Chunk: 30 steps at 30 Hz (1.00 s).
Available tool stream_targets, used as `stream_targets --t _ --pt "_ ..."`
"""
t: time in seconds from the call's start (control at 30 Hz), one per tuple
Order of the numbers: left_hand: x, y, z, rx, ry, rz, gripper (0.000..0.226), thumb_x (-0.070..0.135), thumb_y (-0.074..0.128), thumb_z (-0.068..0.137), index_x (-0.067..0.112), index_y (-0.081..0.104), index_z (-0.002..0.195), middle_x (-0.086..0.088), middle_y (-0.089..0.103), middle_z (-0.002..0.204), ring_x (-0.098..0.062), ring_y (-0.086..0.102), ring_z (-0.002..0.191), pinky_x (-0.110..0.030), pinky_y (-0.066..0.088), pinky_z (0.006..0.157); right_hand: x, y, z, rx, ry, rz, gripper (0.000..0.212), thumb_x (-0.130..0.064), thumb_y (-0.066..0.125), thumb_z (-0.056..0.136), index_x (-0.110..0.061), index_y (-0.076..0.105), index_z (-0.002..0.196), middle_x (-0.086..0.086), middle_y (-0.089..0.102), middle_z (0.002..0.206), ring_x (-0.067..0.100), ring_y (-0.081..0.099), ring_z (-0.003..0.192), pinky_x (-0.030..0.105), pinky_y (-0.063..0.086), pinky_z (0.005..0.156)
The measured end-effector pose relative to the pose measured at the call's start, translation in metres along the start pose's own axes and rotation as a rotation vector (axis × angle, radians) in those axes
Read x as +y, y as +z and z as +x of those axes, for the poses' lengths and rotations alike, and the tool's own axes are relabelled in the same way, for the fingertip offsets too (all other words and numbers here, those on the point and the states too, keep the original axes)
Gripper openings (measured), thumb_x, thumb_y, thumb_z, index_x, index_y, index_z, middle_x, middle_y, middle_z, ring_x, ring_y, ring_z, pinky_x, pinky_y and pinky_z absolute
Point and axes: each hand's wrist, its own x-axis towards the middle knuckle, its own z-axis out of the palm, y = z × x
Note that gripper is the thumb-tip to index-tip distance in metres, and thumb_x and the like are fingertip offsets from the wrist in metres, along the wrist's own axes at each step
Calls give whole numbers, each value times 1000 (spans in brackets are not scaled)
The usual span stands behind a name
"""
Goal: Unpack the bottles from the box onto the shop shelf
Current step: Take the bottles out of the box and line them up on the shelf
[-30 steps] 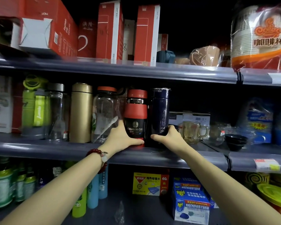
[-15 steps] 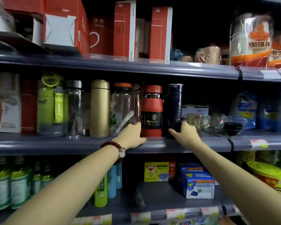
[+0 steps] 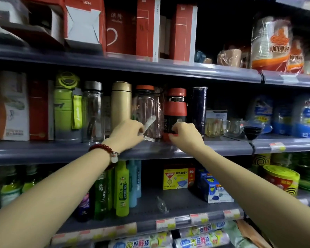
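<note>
A row of bottles stands on the grey middle shelf (image 3: 43,151). My left hand (image 3: 127,131) is at the lower left of a clear bottle with an orange lid (image 3: 147,106); its curled fingertips pinch the white strap on the bottle's plastic wrap. The fingers of my right hand (image 3: 185,134) curl round the base of the red and black bottle (image 3: 175,111). Just right of it stands a dark blue bottle (image 3: 199,108), which no hand touches. A gold flask (image 3: 121,102), a clear steel-lidded bottle (image 3: 93,108) and a green bottle (image 3: 66,104) line up to the left.
Glass mugs (image 3: 217,126) and a black funnel (image 3: 252,131) sit right of the bottles. Red boxes (image 3: 147,29) fill the upper shelf. Below are green and blue spray bottles (image 3: 122,187) and insecticide boxes (image 3: 177,178). No unpacking box is in view.
My left hand let go of the red bottle and moved left to the clear bottle. My right hand left the dark blue bottle and moved left to the red bottle.
</note>
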Motion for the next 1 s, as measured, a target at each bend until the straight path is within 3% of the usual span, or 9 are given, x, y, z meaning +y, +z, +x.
stream_targets --t 0.1,0.17,0.23,0.33,0.47,0.53,0.67,0.8,1.0 --pt "-21 -13 -4 193 -133 15 16 19 59 86 10 68 95 -9 66 96 -26 63 86 -31 46 67 -26 12 10 19 -68 172 26 -24 61 87 -4 60 104 11 64 96 26 58 86 34 49 68" --pt "-31 -17 -6 251 -207 32 24 21 61 86 8 61 106 -14 62 105 -30 60 95 -33 44 71 -40 22 15 18 -48 315 37 -27 65 86 -4 54 114 10 58 104 18 54 82 20 42 65" --pt "-37 -16 -6 238 -308 -3 40 25 65 85 5 51 117 -17 58 114 -34 58 103 -38 47 80 -51 35 22 22 4 424 50 -32 70 83 -3 48 118 13 56 112 20 55 91 21 44 73" --pt "-40 -8 -2 180 -453 -152 57 34 68 82 2 41 122 -21 57 121 -37 56 109 -40 47 83 -61 55 34 39 135 520 91 -43 75 77 0 28 142 18 44 139 32 45 127 41 43 104" --pt "-39 0 7 71 -574 -341 94 38 69 81 2 13 146 -20 44 140 -35 50 123 -34 45 88 -65 65 46 11 229 604 116 -47 79 72 -2 7 151 20 31 151 35 32 139 42 33 111" --pt "-41 4 12 61 -586 -413 100 34 73 79 5 6 148 -18 41 143 -34 47 126 -35 43 96 -63 69 51 -47 246 645 117 -43 81 71 -2 6 151 20 32 151 35 33 139 41 35 110" --pt "-45 14 12 170 -575 -380 93 35 80 70 9 23 138 -16 50 133 -34 52 119 -38 46 93 -55 76 58 -8 249 586 98 -35 86 67 -6 27 140 19 50 137 34 50 125 39 43 102" --pt "-42 22 11 221 -588 -337 85 41 80 69 7 32 130 -17 51 128 -34 53 115 -38 47 88 -44 69 62 -75 251 636 98 -31 86 67 -6 28 142 16 51 135 31 52 122 33 45 97" --pt "-46 16 11 117 -582 -389 84 30 78 71 12 25 134 -14 50 132 -33 53 117 -35 44 89 -49 80 61 -39 239 698 103 -40 88 62 -8 28 139 16 51 136 32 51 124 37 44 102"
